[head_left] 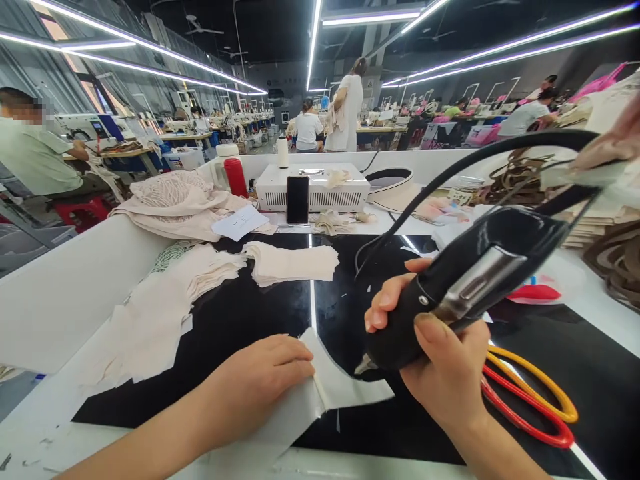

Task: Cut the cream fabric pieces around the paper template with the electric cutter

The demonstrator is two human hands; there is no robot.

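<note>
My left hand (260, 377) lies flat, fingers together, on a stack of off-white fabric pieces (345, 383) with a curved edge; its thumb is hidden. My right hand (445, 373) is wrapped round a black corded hand cutter (465, 280) with a metal lever. The pointed metal tip hangs just above the fabric's curved edge; whether it touches, I cannot tell. A pair of scissors (543, 420) with red and yellow handles lies beside my right wrist, partly hidden. Farther back is a cream fabric stack (295, 263), and more cream pieces (150, 327) spread out at the left.
A glossy black panel (240, 313) covers the worktop. Behind it stand a white vented box (325, 183), a phone (298, 200) and a red bottle (235, 177). The cutter's thick cable (435, 187) arches across the right side. Other people sit and stand beyond the table.
</note>
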